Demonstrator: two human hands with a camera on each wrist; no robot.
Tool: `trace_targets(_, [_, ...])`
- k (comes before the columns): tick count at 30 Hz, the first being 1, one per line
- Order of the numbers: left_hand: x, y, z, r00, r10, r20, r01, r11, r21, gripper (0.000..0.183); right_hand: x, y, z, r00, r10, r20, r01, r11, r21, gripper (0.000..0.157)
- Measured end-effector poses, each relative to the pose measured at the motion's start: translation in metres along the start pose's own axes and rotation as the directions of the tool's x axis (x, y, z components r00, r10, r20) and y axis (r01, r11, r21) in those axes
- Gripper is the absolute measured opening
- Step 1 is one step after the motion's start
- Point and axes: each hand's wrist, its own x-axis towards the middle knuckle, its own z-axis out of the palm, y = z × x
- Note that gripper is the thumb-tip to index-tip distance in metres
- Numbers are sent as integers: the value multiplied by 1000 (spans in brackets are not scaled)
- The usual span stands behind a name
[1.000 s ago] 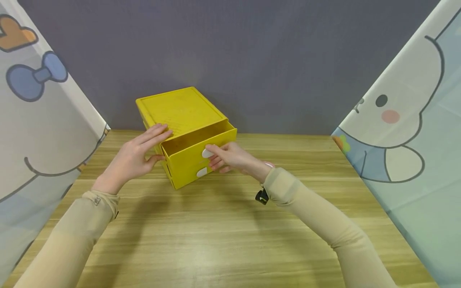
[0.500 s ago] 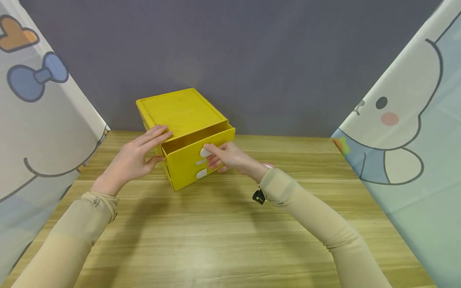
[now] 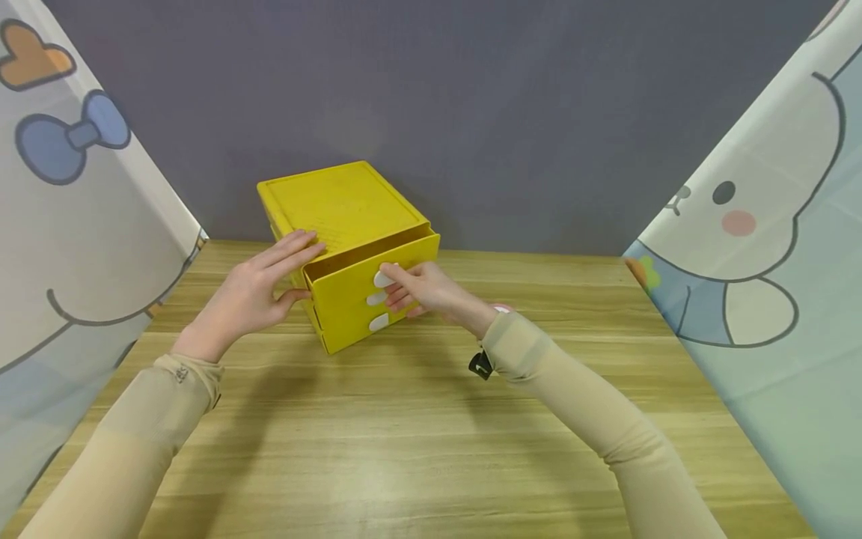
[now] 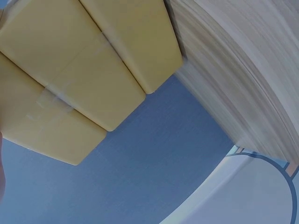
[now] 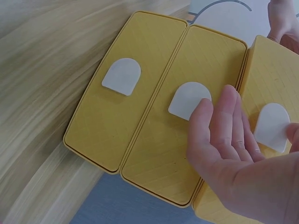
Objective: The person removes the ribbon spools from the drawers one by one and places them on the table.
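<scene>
A yellow three-drawer box (image 3: 346, 198) sits angled on the table, its top drawer (image 3: 343, 296) pulled part way out, with no contents showing in the visible gap. My left hand (image 3: 245, 296) rests on the box's front left corner, fingers extended over the top and thumb at the side. At the drawer front, my right hand (image 3: 431, 290) presses its thumb against the white handle (image 5: 272, 126) of the top drawer. Its other fingers, fairly straight, reach past the white middle handle (image 5: 187, 100). The lowest handle (image 5: 122, 75) is untouched. Yellow box panels (image 4: 70, 65) fill the left wrist view's upper left.
The wood-grain table (image 3: 377, 449) stretches in front of the box. A grey wall panel (image 3: 471, 120) stands behind, close to the box's back. Cartoon-printed panels flank the table at left (image 3: 87, 247) and right (image 3: 774, 262).
The top drawer has slid a little further into the box, narrowing its gap, and the right hand has moved inward with it. The left hand stays on the box corner.
</scene>
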Motion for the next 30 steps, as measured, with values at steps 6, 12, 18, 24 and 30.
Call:
trace_targets(6, [0,0,0,1000,4,-6,-4,1000,2,77,2,-1,-1,1000,17,7,-17,1000,2,55])
trace_targets(12, [-1,0,0,1000,7,-7,-7,1000,4,77,3,-3,-1,1000,27,16,-27,1000,8,56])
trace_targets(18, [-1,0,0,1000,-3,5,3,1000,2,79,6,-4,-1,999,29,18,-29,1000,8,57])
trace_targets(24, [-3,0,-1,1000,-10,6,10,1000,6,79,7,-5,1,1000,23,13,-23,1000,-1,58])
trace_targets(30, [-4,-1,-3,1000,-10,9,10,1000,7,79,11,-7,3,1000,27,6,-27,1000,-1,58])
